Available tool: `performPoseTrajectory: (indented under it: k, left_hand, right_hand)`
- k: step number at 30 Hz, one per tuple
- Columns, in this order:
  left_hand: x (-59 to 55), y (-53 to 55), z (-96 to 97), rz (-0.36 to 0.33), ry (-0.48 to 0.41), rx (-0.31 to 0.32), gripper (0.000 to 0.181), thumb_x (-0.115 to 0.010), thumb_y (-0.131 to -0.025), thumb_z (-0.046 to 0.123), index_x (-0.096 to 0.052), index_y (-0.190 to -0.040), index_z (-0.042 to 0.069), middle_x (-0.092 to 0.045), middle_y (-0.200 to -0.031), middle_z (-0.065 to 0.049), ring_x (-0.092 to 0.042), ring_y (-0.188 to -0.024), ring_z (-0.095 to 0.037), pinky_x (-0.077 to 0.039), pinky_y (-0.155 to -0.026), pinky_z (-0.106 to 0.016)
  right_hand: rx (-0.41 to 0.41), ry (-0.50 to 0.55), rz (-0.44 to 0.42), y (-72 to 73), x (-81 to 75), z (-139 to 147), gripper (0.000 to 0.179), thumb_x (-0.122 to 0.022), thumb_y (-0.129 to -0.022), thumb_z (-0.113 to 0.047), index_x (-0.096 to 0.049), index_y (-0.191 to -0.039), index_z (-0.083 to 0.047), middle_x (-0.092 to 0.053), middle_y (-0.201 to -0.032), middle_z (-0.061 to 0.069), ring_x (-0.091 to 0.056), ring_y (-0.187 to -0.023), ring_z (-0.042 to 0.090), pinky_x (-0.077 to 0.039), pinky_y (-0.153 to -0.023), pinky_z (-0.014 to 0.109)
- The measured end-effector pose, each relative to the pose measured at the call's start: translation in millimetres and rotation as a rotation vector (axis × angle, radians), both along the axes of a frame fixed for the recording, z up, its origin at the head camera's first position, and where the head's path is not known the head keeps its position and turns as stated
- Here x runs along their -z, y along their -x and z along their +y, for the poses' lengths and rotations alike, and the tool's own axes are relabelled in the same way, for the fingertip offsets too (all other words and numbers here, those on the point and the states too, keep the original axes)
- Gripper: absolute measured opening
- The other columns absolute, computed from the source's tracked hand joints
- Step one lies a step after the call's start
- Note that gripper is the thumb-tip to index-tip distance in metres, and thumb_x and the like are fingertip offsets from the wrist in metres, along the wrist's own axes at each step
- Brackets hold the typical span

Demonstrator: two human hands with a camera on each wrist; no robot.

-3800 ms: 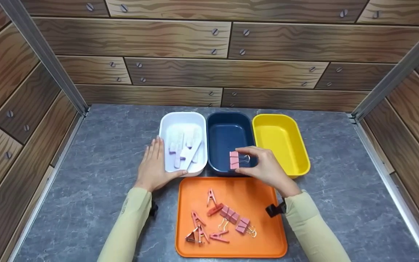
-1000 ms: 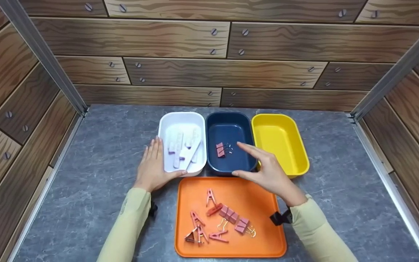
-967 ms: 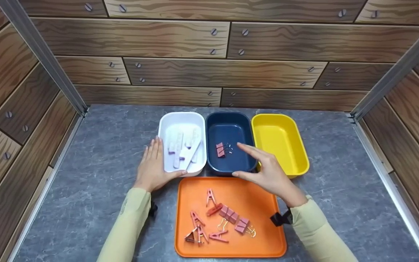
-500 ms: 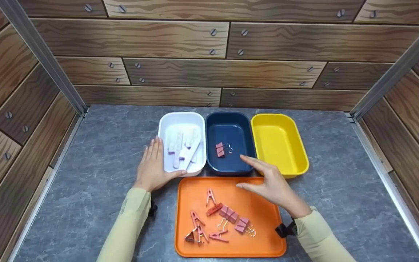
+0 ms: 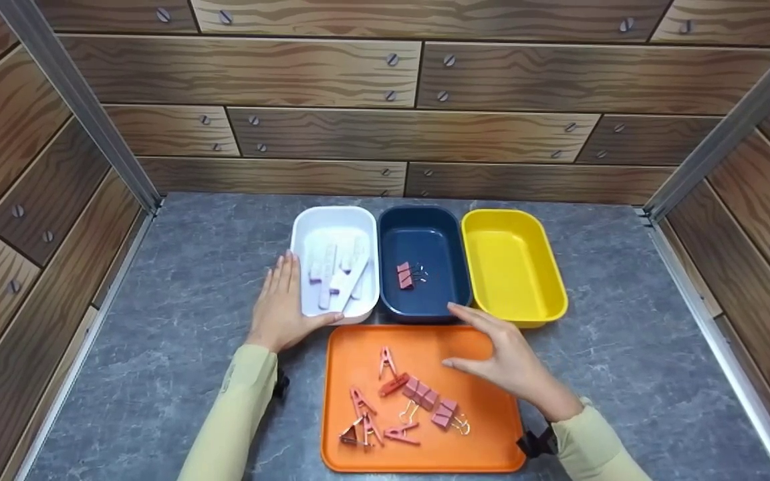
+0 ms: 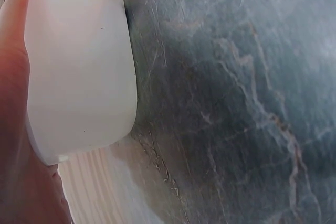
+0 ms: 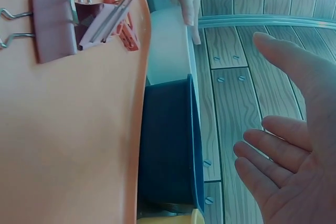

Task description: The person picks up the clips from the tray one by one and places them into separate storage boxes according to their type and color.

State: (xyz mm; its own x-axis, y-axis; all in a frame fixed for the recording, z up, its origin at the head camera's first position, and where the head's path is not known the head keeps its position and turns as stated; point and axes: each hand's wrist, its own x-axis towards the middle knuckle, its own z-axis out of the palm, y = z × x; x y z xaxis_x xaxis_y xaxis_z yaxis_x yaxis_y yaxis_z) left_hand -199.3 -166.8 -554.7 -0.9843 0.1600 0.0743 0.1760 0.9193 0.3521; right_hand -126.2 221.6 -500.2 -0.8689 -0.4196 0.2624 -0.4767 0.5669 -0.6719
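Note:
My left hand point(image 5: 281, 307) lies against the left side of the white bin point(image 5: 300, 224), fingers straight, thumb along its near rim. In the left wrist view, the thumb and fingers border the pale bin wall point(image 6: 81, 72). Inside that bin are several white-lilac clips point(image 5: 343, 277). My right hand point(image 5: 508, 354) hovers over the orange tray's point(image 5: 485, 447) upper right, thumb and fingers spread, holding nothing. Below and left of it lie pink binder clips point(image 5: 444, 413) and pink clothespins point(image 5: 387, 361). One pink binder clip point(image 5: 405, 275) rests in the dark blue bin point(image 5: 422, 230).
The yellow bin point(image 5: 508, 254) stands right of the blue one, the three bins side by side behind the tray. Another binder clip point(image 5: 351, 434) lies by the clothespins at the tray's lower left. Wood-patterned panels point(image 5: 412, 133) enclose the grey table point(image 5: 204, 247) at the back and sides.
A pink binder clip held by my right hand earlier is now in the blue bin, released. That hand has drawn back toward the tray, fingers apart. My left hand keeps its place.

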Motion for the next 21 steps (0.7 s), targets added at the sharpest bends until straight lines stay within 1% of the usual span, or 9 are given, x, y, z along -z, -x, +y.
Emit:
performPoseTrajectory:
  k: [6, 9, 12, 14, 17, 19, 21]
  left_hand:
    - [-0.5, 0.8, 0.2, -0.003, 0.014, 0.002, 0.141, -0.055, -0.071, 0.093, -0.005, -0.16, -0.004, -0.004, -0.167, -0.021, -0.002, -0.154, -0.032, 0.0, -0.124, -0.041]
    - [-0.5, 0.1, 0.4, -0.01, 0.011, 0.0, 0.141, -0.054, -0.071, 0.093, -0.004, -0.16, -0.004, -0.003, -0.167, -0.02, -0.002, -0.154, -0.032, 0.0, -0.124, -0.041]
    - [-0.7, 0.0, 0.5, -0.007, 0.008, 0.0, 0.142, -0.054, -0.07, 0.094, -0.004, -0.16, -0.004, -0.004, -0.167, -0.021, -0.003, -0.154, -0.033, 0.0, -0.124, -0.041]
    - [-1.0, -0.1, 0.6, -0.01, 0.004, -0.003, 0.142, -0.054, -0.071, 0.093, -0.004, -0.161, -0.003, -0.003, -0.168, -0.02, -0.002, -0.154, -0.032, 0.0, -0.124, -0.041]
    - [-0.4, 0.3, 0.7, -0.007, -0.007, -0.006, 0.142, -0.055, -0.07, 0.093, -0.004, -0.161, -0.003, -0.003, -0.168, -0.02, -0.002, -0.154, -0.032, 0.0, -0.124, -0.041]
    - [0.4, 0.4, 0.9, -0.003, -0.01, -0.006, 0.141, -0.056, -0.07, 0.093, -0.004, -0.161, -0.003, -0.003, -0.168, -0.02, -0.002, -0.154, -0.032, 0.0, -0.124, -0.041]
    - [1.6, 0.7, 0.8, 0.008, -0.009, -0.005, 0.141, -0.056, -0.07, 0.092, -0.006, -0.161, -0.003, -0.005, -0.168, -0.021, -0.003, -0.154, -0.033, -0.001, -0.124, -0.042]
  right_hand:
    - [-0.014, 0.018, 0.019, -5.4, 9.5, 4.2, 0.082, -0.087, -0.076, -0.049, -0.058, -0.146, -0.017, -0.056, -0.147, -0.004, -0.052, -0.133, 0.019, -0.042, -0.111, 0.041]
    - [-0.015, 0.009, 0.01, -8.6, 13.7, 5.5, 0.083, -0.088, -0.075, -0.049, -0.059, -0.146, -0.018, -0.057, -0.145, -0.004, -0.054, -0.132, 0.019, -0.044, -0.11, 0.041]
    - [0.001, -0.006, -0.013, -11.6, 17.1, 6.0, 0.083, -0.091, -0.073, -0.045, -0.059, -0.145, -0.02, -0.058, -0.144, -0.002, -0.055, -0.13, 0.02, -0.045, -0.109, 0.044]
    - [0.019, -0.02, -0.029, -13.2, 19.5, 6.1, 0.083, -0.093, -0.071, -0.042, -0.06, -0.145, -0.022, -0.059, -0.142, -0.001, -0.056, -0.129, 0.022, -0.044, -0.109, 0.05]
    - [0.038, -0.037, -0.046, -15.2, 23.0, 5.9, 0.083, -0.094, -0.07, -0.041, -0.061, -0.144, -0.025, -0.061, -0.14, -0.004, -0.057, -0.126, 0.022, -0.044, -0.106, 0.057]
    - [0.033, -0.039, -0.048, -16.5, 25.2, 6.0, 0.082, -0.094, -0.069, -0.043, -0.062, -0.143, -0.024, -0.062, -0.138, -0.006, -0.058, -0.125, 0.021, -0.046, -0.104, 0.057]
    - [0.017, -0.035, -0.046, -17.9, 27.7, 6.3, 0.082, -0.094, -0.069, -0.044, -0.063, -0.142, -0.022, -0.063, -0.137, -0.006, -0.059, -0.124, 0.02, -0.049, -0.102, 0.053]
